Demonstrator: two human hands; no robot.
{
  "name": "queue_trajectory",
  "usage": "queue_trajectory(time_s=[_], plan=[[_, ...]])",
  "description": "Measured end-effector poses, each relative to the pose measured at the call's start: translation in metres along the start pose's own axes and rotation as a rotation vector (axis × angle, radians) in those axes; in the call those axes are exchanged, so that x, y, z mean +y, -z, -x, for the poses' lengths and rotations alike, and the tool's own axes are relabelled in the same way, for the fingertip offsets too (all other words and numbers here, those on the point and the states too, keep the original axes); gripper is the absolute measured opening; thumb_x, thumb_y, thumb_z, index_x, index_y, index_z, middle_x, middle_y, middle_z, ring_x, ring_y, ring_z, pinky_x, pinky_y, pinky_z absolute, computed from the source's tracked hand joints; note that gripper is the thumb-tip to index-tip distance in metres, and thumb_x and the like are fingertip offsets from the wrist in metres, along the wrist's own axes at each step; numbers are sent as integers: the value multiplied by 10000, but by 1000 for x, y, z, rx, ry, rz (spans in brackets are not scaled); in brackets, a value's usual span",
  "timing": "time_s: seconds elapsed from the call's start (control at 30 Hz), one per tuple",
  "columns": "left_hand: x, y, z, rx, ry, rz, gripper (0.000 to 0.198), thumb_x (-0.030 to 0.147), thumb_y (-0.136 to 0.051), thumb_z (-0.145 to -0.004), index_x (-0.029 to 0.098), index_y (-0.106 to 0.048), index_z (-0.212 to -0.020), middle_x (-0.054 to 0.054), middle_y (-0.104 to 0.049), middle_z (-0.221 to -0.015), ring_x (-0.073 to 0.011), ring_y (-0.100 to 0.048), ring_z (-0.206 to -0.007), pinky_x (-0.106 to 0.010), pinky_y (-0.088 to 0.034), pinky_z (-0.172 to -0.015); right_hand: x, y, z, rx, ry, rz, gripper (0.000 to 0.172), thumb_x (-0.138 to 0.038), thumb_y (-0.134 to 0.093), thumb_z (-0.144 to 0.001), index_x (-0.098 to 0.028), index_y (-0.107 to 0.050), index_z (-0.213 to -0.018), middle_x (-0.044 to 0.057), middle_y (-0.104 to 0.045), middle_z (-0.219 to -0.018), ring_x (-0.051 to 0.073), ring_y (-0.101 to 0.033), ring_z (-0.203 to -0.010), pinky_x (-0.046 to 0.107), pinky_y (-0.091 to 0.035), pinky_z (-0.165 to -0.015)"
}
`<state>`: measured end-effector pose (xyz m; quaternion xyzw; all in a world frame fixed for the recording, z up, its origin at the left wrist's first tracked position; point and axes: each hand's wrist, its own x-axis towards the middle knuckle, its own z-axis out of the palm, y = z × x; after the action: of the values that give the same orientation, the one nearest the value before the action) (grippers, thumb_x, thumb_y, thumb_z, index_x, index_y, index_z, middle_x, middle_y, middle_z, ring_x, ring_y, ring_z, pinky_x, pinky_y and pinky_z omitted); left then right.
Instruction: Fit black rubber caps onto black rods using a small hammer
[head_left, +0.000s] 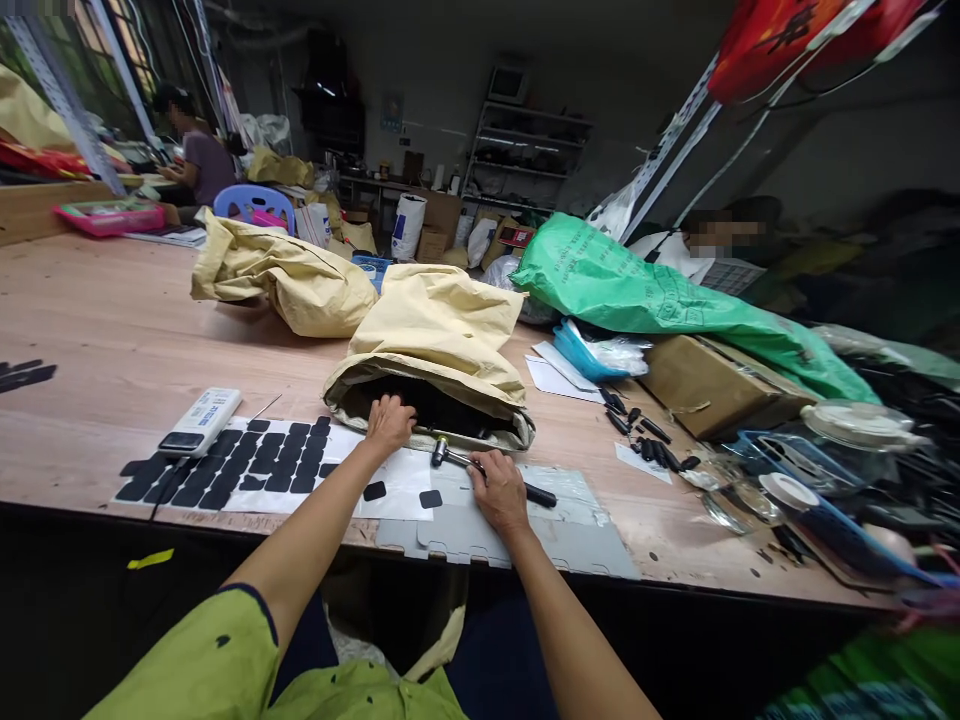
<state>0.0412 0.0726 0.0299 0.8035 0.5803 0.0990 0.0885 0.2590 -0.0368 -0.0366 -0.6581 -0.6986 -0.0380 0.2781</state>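
My left hand [389, 421] reaches into the open mouth of a tan sack [439, 345] that lies on the wooden table [112, 340]; its fingertips are hidden in the dark opening. My right hand [498, 489] is closed on a small hammer [454, 457] with a black handle, resting on a grey plastic sheet [517, 530]. A white sheet with several black rubber pads [247, 465] lies to the left of my hands.
A white remote control [199, 421] sits on the pad sheet. A second tan sack [281, 275], a green bag [660, 300], a cardboard box [712, 385] and loose black parts [645, 435] crowd the back and right. A person [196, 150] sits far left; another sits at the right.
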Motion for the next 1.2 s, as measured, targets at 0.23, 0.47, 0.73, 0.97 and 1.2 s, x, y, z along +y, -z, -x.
queue_trajectory(time_s=[0.23,0.47,0.73,0.97,1.2], plan=[[5,3,-14,-141,5,-90,241,278,-594,-863,214,-741,-1043,-130,-683,-1082,-299,-569,-1100,-419,-367,-947,-5,3,-1,3,-11,-4,165,-231,-522,-907,-224,-649,-1012,35,-628,-953,193,-506,-876,312,-365,-791],[8,7,-16,-161,-45,-141,175,292,-639,-850,164,-745,-908,-146,-688,-1051,-315,-532,-1149,-443,-321,-997,-5,4,-1,-13,-21,1,162,-231,-532,-903,-221,-650,-1014,34,-629,-958,191,-507,-877,311,-364,-787],[-9,16,30,-24,-149,35,179,320,-589,-906,228,-726,-977,-84,-653,-1041,-267,-489,-1055,-414,-327,-927,-5,3,-2,-5,-19,17,160,-236,-535,-900,-228,-657,-1003,31,-628,-951,185,-506,-872,309,-359,-801],[-13,-7,87,-90,-204,206,149,309,-617,-884,244,-739,-938,-45,-656,-955,-251,-505,-994,-415,-328,-918,-3,1,-1,2,-13,28,172,-252,-530,-899,-229,-665,-1002,34,-624,-940,190,-501,-865,317,-358,-804],[-33,-21,95,-33,-171,386,258,354,-737,-773,238,-707,-1002,-23,-643,-938,-235,-516,-971,-357,-376,-859,-4,2,0,-9,-18,23,188,-260,-511,-914,-223,-664,-1015,37,-624,-954,192,-502,-872,315,-366,-801]])
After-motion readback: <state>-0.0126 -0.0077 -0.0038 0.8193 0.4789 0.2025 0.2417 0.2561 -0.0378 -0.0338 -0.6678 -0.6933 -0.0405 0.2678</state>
